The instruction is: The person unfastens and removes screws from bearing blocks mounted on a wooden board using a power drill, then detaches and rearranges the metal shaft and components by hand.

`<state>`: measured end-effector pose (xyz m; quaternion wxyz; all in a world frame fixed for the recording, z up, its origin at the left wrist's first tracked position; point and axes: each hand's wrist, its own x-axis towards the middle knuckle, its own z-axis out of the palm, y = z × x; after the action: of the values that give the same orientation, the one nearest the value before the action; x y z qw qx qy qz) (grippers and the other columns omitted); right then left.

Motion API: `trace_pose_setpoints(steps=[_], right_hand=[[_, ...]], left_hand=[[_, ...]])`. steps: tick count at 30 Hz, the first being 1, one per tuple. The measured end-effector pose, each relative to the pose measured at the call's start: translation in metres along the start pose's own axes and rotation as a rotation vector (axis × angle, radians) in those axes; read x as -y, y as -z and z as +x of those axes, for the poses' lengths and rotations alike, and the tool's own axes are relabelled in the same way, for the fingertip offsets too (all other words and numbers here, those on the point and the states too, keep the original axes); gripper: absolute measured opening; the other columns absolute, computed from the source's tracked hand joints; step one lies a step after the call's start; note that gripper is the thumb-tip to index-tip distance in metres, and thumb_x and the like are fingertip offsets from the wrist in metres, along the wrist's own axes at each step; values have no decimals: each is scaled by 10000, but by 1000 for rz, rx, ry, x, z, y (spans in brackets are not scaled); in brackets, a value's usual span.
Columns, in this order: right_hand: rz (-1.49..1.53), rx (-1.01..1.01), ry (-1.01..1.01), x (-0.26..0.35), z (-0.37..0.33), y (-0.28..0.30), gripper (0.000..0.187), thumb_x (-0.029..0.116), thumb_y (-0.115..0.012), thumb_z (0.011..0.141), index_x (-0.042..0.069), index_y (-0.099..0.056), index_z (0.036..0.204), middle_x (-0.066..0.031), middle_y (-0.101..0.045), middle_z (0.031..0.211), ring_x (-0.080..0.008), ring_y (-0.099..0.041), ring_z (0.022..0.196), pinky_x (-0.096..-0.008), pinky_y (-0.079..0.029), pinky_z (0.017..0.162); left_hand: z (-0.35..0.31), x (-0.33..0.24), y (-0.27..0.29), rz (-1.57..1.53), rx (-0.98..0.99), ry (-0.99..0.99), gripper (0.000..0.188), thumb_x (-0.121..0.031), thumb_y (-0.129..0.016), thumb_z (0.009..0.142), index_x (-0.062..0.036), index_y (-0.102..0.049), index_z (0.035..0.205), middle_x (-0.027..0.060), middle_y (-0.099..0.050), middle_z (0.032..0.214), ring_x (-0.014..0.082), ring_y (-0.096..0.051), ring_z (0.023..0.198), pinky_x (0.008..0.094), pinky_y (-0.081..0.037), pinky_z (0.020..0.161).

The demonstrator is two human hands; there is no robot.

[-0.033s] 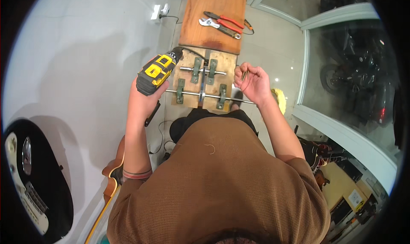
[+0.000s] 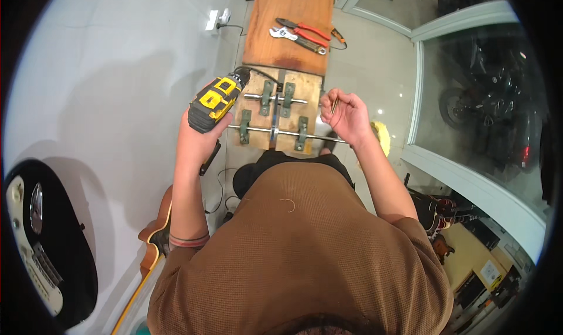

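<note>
My left hand (image 2: 212, 134) is wrapped round the handle of a yellow and black cordless drill (image 2: 218, 99), its chuck pointing away toward the board. Pinched in the curled fingers of my right hand (image 2: 346, 113) are thin brass-coloured pins or screws (image 2: 335, 104); their exact kind is too small to tell. Between my hands lies a pale wooden board (image 2: 254, 141) with two steel shafts carried in green bearing blocks (image 2: 245, 127). A belt (image 2: 275, 115) runs between the shafts. The longer shaft (image 2: 321, 138) passes below my right hand.
Beyond the board, a brown wooden bench top (image 2: 281, 6) holds red-handled pliers (image 2: 305, 30) and an adjustable wrench (image 2: 296, 40). A fluffy yellow wheel (image 2: 382, 136) is beside my right wrist. A black guitar body (image 2: 64, 247) is at left, a glass door (image 2: 469, 88) at right.
The bench, board and tools sit slightly farther left in the picture. The pins in my right hand show less separately. Both hands keep their holds.
</note>
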<state>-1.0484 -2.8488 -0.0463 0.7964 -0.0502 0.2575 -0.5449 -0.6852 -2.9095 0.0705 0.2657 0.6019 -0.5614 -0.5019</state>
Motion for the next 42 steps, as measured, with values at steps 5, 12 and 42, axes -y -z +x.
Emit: trace_pose_setpoints(steps=[5,12,42], right_hand=[[-148,-121,-37,25,-65,38,160,100,-540,1065,43,-615,1195,-102,-691,1087,-237,-699,905,-413,-614,905],[-152,-213,29,100,-199,106,380,205,-484,1182,-40,-564,1461,-194,-697,1290,-351,-729,1240,-447,-614,1107],[-420,-345,-330,414,-192,284,148,162,-567,1120,62,-615,1217,-17,-633,912,-186,-619,782,-354,-538,742]], left_hand=[[-41,-17,-76,-14,-15,17,605,-62,-842,945,-60,-632,1512,-29,-690,940,66,-547,700,276,-495,653],[-106,-72,-256,174,66,-143,724,-19,-851,899,-90,-596,1573,83,-768,1268,176,-724,1090,327,-567,974],[-6,-200,-526,283,140,-197,937,18,-716,854,-215,-389,1700,201,-588,1349,444,-642,1236,521,-547,1022]])
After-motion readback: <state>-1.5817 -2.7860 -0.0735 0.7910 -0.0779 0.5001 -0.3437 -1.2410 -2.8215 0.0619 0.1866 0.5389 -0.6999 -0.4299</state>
